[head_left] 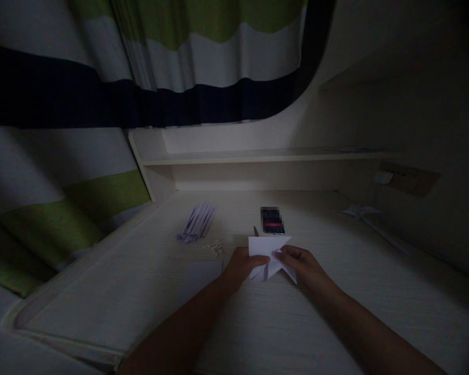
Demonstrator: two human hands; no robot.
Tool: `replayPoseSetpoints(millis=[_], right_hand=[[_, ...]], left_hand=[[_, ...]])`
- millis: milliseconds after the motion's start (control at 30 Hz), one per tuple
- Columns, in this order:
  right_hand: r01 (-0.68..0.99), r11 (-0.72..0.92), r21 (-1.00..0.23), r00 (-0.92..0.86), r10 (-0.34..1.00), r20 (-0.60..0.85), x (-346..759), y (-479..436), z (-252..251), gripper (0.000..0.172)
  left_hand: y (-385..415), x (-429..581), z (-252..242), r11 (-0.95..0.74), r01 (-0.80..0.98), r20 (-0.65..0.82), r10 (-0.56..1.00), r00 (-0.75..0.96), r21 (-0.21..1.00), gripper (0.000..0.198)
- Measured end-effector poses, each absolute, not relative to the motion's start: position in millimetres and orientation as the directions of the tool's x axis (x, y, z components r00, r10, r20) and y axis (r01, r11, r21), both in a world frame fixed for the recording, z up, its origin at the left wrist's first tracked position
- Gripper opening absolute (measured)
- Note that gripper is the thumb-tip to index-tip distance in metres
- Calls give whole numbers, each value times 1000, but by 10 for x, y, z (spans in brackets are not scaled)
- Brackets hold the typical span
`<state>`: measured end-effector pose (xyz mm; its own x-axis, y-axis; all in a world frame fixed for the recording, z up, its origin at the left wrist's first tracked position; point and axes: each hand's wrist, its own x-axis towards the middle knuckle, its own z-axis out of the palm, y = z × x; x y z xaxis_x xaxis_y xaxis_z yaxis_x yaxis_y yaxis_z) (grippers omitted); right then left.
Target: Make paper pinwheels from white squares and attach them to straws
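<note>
A folded white sheet of paper (266, 246) is held up just above the desk, between both hands. My left hand (240, 266) grips its left side, the thumb lying across the front. On the right, my right hand (301, 263) pinches a folded flap of the same paper between thumb and fingers. Pointed corners stick out below the hands, one of them down to the right. Behind the paper lies a phone (272, 221) with its screen lit. The tip of a thin dark object (255, 230) shows just above the paper; the rest is hidden.
Rolled or folded paper strips (196, 223) lie bundled at the left, with small pale pieces (216, 247) beside them. A flat white sheet (201, 276) rests by my left forearm. Folded paper (360, 211) lies far right. A shelf (250, 156) spans the back beneath a striped curtain (219, 67).
</note>
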<state>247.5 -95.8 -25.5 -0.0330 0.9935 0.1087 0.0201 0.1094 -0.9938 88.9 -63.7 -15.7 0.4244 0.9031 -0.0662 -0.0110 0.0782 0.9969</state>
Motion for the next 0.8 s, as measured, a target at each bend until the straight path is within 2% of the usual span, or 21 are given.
replayPoseSetpoints(millis=[100,300,467,633,800], right_hand=[[-61,47,-997,-5,999,48,2485,-953,-253,29],[-106,26,-994,-2,1000,26,2463,-988,-225,29],[-55,24,-998,40,999,22,2491,-969,-171,28],[57,169,-984,184,967,176,2606,-949,-46,24],[164,159,-974,63,983,171,2651,-985,-20,27]], left_hand=[[-629,890,-168,93,-13,-79,902,424,996,33],[-646,897,-135,113,14,-109,904,413,994,32],[-635,889,-162,112,0,-100,894,437,994,32],[-609,865,-207,73,97,-112,861,496,993,30],[-651,848,-167,49,165,-139,786,602,985,28]])
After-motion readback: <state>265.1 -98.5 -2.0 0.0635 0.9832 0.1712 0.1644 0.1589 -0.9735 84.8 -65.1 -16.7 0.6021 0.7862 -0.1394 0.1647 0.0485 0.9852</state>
